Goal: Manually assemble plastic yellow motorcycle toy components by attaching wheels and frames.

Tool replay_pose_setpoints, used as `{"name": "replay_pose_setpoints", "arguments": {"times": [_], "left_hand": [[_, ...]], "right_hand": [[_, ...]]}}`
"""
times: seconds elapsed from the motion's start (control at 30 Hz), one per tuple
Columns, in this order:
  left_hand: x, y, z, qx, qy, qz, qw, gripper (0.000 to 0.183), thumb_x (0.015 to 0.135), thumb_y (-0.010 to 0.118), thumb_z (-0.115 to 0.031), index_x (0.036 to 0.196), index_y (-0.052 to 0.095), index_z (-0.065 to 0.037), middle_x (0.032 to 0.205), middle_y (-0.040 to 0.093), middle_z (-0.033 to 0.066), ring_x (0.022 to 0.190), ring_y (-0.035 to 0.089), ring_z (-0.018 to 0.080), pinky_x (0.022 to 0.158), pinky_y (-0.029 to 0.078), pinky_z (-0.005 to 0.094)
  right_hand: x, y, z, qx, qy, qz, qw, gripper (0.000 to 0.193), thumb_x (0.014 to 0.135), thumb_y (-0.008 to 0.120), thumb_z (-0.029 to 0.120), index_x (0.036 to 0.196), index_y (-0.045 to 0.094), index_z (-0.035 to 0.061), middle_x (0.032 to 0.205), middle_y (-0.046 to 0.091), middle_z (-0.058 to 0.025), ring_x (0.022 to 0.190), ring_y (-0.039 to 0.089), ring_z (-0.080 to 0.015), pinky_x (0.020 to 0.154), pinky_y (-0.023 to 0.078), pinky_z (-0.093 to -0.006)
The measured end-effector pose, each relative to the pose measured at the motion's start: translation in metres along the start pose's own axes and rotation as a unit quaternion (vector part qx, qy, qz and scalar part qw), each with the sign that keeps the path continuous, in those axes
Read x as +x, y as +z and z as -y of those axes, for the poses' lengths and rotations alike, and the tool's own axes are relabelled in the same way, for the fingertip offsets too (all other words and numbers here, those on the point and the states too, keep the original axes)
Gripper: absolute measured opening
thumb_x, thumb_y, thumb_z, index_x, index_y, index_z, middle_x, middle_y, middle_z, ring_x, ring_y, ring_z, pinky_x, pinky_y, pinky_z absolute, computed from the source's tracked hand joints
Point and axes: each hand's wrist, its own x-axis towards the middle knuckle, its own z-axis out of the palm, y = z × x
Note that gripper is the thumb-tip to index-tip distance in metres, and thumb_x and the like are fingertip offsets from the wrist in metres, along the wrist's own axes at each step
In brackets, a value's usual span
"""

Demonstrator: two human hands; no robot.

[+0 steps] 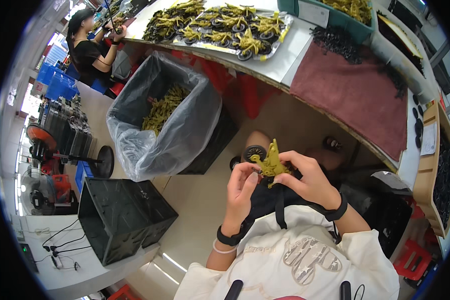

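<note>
Printed white shirt (290, 260) nearest. Beyond it, left hand (241, 192) pinches the lower-left side of a yellow toy bike (271, 162), right hand (312, 182) grips its right side; bike's held above the lap, black wheel (255, 153) on. Farther: plastic-lined bin (195, 137) of yellow parts (166, 111), maroon cloth (355, 97) on bench, finished-looking bikes (250, 42), co-worker (91, 55) far left.

Pale floor (185, 200) beside white worktable (294, 52)

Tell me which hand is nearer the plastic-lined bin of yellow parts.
Left. The left hand is below and right of the plastic-lined bin in view; the right hand is farther right, across the yellow piece.
</note>
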Motion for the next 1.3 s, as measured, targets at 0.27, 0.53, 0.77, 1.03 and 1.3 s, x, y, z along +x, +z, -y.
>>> {"name": "replay_pose_setpoints", "arguments": {"times": [0.27, 0.53, 0.77, 1.03, 1.3], "left_hand": [[0.019, -0.024, 0.007, 0.038, 0.034, 0.015, 0.999, 0.025, 0.098, 0.053, -0.02, 0.117, 0.053, -0.003, 0.111, 0.06, 0.0069, 0.095, 0.058, 0.0149, 0.084, 0.046, 0.029], [0.021, -0.049, 0.118, 0.433, 0.081, -0.047, 0.897, 0.04, 0.091, 0.062, -0.022, 0.124, 0.051, -0.002, 0.127, 0.049, 0.0201, 0.12, 0.046, 0.0385, 0.103, 0.037, 0.0456], [0.015, -0.065, 0.175, 0.586, -0.007, 0.089, 0.806, 0.068, 0.091, 0.06, -0.042, 0.145, 0.037, -0.007, 0.153, 0.021, 0.0283, 0.143, 0.018, 0.0461, 0.114, 0.019, 0.0566], [0.021, -0.082, 0.176, 0.575, -0.029, 0.141, 0.805, 0.072, 0.09, 0.06, -0.048, 0.15, 0.034, -0.017, 0.158, 0.005, 0.0277, 0.146, 0.005, 0.0469, 0.116, 0.009, 0.0565], [0.032, -0.082, 0.17, 0.591, -0.095, 0.186, 0.779, 0.072, 0.089, 0.059, -0.052, 0.15, 0.035, -0.023, 0.158, 0.001, 0.0298, 0.146, -0.002, 0.0474, 0.115, 0.005, 0.0597]], "right_hand": [[0.071, -0.055, 0.035, -0.134, -0.136, -0.049, 0.98, 0.035, 0.083, 0.074, 0.017, 0.109, 0.062, -0.0018, 0.088, 0.065, -0.0155, 0.077, 0.063, -0.025, 0.071, 0.05, -0.0346], [0.218, -0.15, 0.053, -0.262, -0.141, -0.123, 0.947, 0.034, 0.089, 0.068, 0.029, 0.106, 0.059, 0.0013, 0.08, 0.065, -0.0129, 0.073, 0.06, -0.0197, 0.069, 0.046, -0.0321], [0.332, -0.166, 0.023, -0.359, -0.041, -0.103, 0.927, 0.032, 0.086, 0.068, 0.033, 0.104, 0.067, 0.0061, 0.1, 0.069, -0.0168, 0.092, 0.065, -0.0288, 0.084, 0.049, -0.0389], [0.372, -0.2, -0.036, -0.198, 0.077, -0.144, 0.967, 0.026, 0.084, 0.072, 0.025, 0.099, 0.064, 0.0053, 0.081, 0.066, -0.0086, 0.066, 0.06, -0.0157, 0.054, 0.048, -0.0318], [0.375, -0.19, -0.089, -0.305, 0.067, -0.216, 0.925, 0.067, 0.079, 0.078, 0.033, 0.128, 0.045, 0.0001, 0.114, 0.063, -0.0273, 0.109, 0.062, -0.0379, 0.093, 0.049, -0.0405]]}}
